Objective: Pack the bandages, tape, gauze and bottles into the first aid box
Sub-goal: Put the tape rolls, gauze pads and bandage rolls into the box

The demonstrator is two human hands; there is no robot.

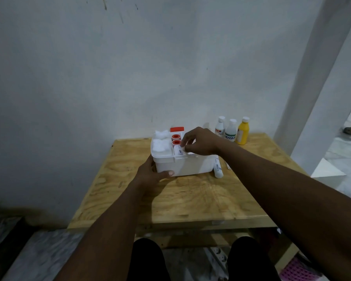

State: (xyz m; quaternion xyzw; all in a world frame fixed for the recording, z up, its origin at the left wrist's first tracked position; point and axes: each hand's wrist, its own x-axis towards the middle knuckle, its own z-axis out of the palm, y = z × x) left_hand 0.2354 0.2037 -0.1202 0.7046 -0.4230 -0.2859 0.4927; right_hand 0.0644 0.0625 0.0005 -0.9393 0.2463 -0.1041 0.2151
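The box (182,167) sits open near the back of the table (190,199), gauze (160,146) filling its left side and two tape rolls (176,139) behind a bandage roll (178,151). The right hand (199,141) hovers over that roll, fingers curled and seemingly pinching its near end, though the grip is partly hidden. The roll is likely light, soft and easily squashed, so it is best held by its ends. The left hand (150,173) grips the box's front left corner. A second bandage (218,169) lies just right of the box, with three bottles (231,129) further back.
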